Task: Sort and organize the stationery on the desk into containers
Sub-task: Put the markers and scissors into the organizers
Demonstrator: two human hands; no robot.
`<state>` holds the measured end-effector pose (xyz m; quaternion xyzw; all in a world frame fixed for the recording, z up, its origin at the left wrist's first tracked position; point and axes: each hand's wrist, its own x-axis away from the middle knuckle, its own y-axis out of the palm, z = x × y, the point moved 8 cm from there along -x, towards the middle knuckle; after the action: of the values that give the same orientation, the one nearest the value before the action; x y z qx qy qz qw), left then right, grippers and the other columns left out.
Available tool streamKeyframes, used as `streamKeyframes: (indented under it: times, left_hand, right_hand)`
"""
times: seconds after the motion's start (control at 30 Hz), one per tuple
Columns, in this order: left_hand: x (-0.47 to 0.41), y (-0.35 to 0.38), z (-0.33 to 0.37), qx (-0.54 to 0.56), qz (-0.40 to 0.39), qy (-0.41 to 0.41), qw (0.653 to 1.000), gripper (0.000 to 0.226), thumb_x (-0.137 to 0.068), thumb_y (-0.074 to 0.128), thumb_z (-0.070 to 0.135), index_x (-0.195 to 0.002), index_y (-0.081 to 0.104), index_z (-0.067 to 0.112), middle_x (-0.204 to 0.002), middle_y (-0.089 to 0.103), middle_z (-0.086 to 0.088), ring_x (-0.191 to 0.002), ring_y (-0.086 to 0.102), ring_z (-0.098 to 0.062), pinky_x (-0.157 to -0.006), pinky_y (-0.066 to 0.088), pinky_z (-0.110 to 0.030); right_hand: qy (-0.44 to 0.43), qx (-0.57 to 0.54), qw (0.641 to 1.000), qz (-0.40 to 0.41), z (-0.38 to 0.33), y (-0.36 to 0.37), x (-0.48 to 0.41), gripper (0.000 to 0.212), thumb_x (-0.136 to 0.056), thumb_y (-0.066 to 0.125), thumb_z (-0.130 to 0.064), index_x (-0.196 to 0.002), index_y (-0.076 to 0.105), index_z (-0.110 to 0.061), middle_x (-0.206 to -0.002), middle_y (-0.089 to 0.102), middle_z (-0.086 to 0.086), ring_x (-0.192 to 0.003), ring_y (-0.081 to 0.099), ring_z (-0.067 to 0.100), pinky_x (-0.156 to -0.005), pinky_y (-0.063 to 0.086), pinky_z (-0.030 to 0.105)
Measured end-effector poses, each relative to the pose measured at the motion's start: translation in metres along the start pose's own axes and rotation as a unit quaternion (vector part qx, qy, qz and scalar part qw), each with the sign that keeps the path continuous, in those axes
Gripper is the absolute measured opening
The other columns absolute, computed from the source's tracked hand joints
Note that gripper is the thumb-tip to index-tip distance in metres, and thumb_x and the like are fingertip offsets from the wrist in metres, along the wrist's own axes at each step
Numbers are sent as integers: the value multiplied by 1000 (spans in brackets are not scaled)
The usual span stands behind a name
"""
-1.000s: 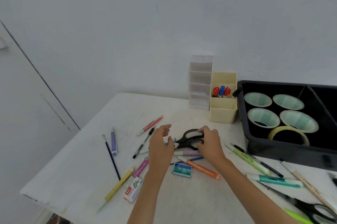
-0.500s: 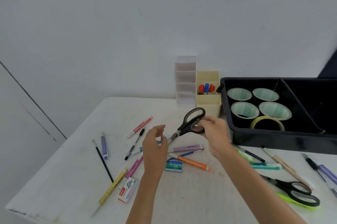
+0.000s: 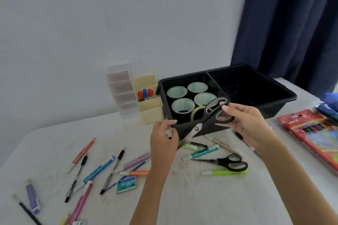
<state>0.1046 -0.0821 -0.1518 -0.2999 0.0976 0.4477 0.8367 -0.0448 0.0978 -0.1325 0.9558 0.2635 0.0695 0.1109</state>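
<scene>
Half the frame is a bare, pale grey wall point(image 3: 91, 23), with a dark blue curtain point(image 3: 292, 23) hanging down the upper right. Below them a white desk point(image 3: 201, 197), scuffed and marked, fills the lower part of the picture. At centre right, against the wall, sits a black tray point(image 3: 285, 94) split into two compartments; the left one holds four pale green tape rolls point(image 3: 182, 105) and a yellowish roll point(image 3: 196, 113). A red box of coloured pencils point(image 3: 314, 133) lies at the right edge. Left of the tray stand a cream organiser point(image 3: 150, 111), with red and blue markers point(image 3: 145, 93) upright in it, and beside that a clear tiered organiser point(image 3: 122, 93). In the centre of the frame a person's right hand point(image 3: 245, 122) grips the handles of black scissors point(image 3: 206, 126), held in the air over the tray's near edge, handles up to the right and blades slanting down to the lower left. The left hand point(image 3: 163, 137) hovers at the blade tip with fingers curled; whether it pinches the blade cannot be told, since the tip passes behind it. A second pair of scissors point(image 3: 230, 163) lies on the desk at lower right, just beside a green highlighter point(image 3: 225, 172). Loose pens, among them a blue pen point(image 3: 99, 169), are strewn across the lower left, near a small teal staples box point(image 3: 126, 184).
</scene>
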Motion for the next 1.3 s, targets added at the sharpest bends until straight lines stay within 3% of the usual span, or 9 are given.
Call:
streamKeyframes:
  times: [0.17,0.23,0.4,0.47,0.57,0.8,0.93,1.07,1.3]
  left_hand:
    - [11,21,24,-85,91,67,990,24,-76,67,5,-98,67,15,-96,52,-1,-92,46,-14,-77,42,-26]
    - [20,39,41,-60,60,135,987,18,-78,62,10,-95,66,15,-93,54,3,-89,46,-11,-75,44,-25]
    - [61,127,53,-12,-346,138,928,30,-79,69,44,-100,64,23,-97,56,16,-98,48,0,-86,41,-18]
    - [79,146,48,-80,-413,151,894,43,-75,68,55,-107,63,26,-108,55,17,-105,45,1,-90,36,-16]
    - [84,153,41,-75,-401,131,904,38,-76,72,45,-106,61,25,-110,53,17,-107,45,0,-86,33,-12]
    - [77,150,45,8,-387,80,919,21,-73,79,30,-81,62,19,-89,60,9,-87,57,-7,-80,48,-28]
    - [70,137,52,36,-357,64,931,19,-78,75,29,-78,58,20,-90,58,8,-88,56,-6,-77,47,-17]
    - [58,114,62,64,-315,54,945,22,-80,72,35,-79,56,19,-94,58,8,-93,55,-3,-78,40,-6]
    - [31,66,86,114,-239,86,960,20,-78,75,24,-78,59,12,-94,59,6,-96,57,-5,-80,44,-11]
  right_hand:
    - [-18,5,987,157,-7,-87,21,17,-91,60,-14,-83,69,-2,-70,69,10,-68,68,20,-68,60,31]
    - [-18,-5,978,210,-6,-113,31,16,-92,58,-14,-84,69,-4,-67,71,6,-63,68,16,-61,59,26]
    - [9,-30,953,301,7,-157,54,16,-93,57,-16,-86,65,-4,-75,66,7,-61,68,17,-61,56,28]
    - [14,-41,946,320,12,-165,61,17,-93,58,-15,-82,64,-4,-66,64,4,-56,67,16,-58,56,26]
    - [19,-40,941,336,18,-171,69,20,-93,58,-15,-76,62,-5,-62,61,2,-51,66,16,-50,54,23]
    - [27,-42,938,343,28,-169,70,19,-92,59,-16,-77,62,-4,-70,55,6,-66,61,23,-69,53,34]
    - [17,-22,944,328,22,-155,62,17,-93,58,-16,-85,64,-2,-70,58,6,-59,60,17,-55,51,24]
    - [5,-10,957,289,16,-133,49,19,-93,58,-16,-90,66,0,-74,64,11,-61,65,22,-54,55,24]
    - [-33,-3,983,181,-7,-67,23,21,-92,59,-15,-82,69,0,-70,68,10,-62,67,16,-54,53,23]
